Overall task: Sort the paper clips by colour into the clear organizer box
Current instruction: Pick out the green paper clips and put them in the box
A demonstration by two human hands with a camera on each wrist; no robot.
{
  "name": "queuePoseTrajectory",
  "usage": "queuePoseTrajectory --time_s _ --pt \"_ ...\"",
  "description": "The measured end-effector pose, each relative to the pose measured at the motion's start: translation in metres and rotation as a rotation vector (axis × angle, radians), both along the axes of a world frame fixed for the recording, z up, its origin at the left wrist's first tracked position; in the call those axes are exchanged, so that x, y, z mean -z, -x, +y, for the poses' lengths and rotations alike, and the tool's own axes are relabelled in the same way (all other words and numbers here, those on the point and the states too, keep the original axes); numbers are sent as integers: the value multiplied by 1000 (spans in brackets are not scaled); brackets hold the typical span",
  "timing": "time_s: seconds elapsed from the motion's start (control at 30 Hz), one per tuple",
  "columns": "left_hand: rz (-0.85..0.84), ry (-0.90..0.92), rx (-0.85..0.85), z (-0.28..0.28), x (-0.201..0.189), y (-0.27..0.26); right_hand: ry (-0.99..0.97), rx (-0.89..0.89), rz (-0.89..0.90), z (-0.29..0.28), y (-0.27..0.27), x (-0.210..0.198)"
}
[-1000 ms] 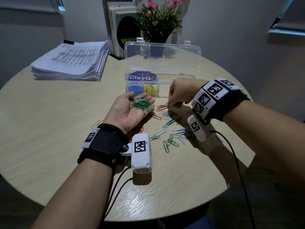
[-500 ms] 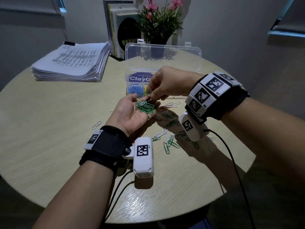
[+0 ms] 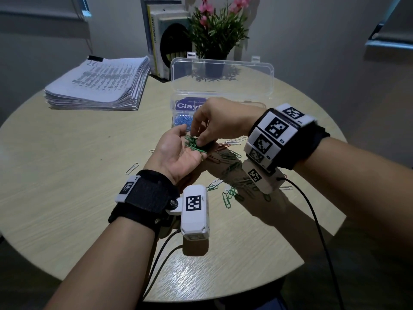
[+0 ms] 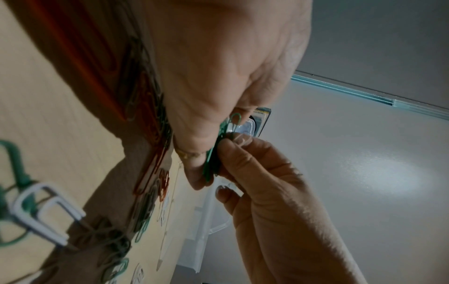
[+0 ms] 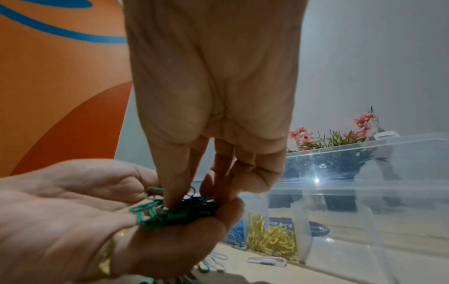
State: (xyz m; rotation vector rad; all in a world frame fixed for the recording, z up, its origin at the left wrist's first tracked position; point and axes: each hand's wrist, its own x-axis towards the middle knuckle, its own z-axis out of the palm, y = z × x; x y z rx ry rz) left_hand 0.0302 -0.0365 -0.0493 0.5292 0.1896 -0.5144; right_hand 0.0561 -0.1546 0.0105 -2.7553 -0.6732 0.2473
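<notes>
My left hand (image 3: pixel 176 153) lies palm up above the table and carries a small heap of green paper clips (image 3: pixel 194 146) on its fingers. My right hand (image 3: pixel 200 140) reaches down from above, and its thumb and fingertips pinch into that green heap (image 5: pixel 175 213). The clear organizer box (image 3: pixel 223 96) stands open just behind the hands. It holds blue clips (image 3: pixel 182 120) in its left compartment and yellow clips (image 5: pixel 269 240) in the one beside it. Loose green, white and red clips (image 3: pixel 230 193) lie scattered on the table under my right wrist.
A thick stack of printed paper (image 3: pixel 100 83) sits at the back left. Books (image 3: pixel 161 41) and a potted pink-flowered plant (image 3: pixel 216 34) stand behind the box lid (image 3: pixel 221 74). One white clip (image 3: pixel 131 168) lies apart, left of my left wrist.
My right hand rose from the loose clips on the table to my left palm and now pinches the green heap there. The left hand stayed palm up.
</notes>
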Motion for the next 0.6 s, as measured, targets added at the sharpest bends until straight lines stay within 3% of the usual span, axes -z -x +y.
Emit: queuePoseTrajectory --time_s 0.3,0.6 --pt "4 -44 -11 1 4 -4 -119 55 35 -6 -4 -2" --pt "46 -91 -64 5 5 -8 -165 306 57 -40 -11 -6"
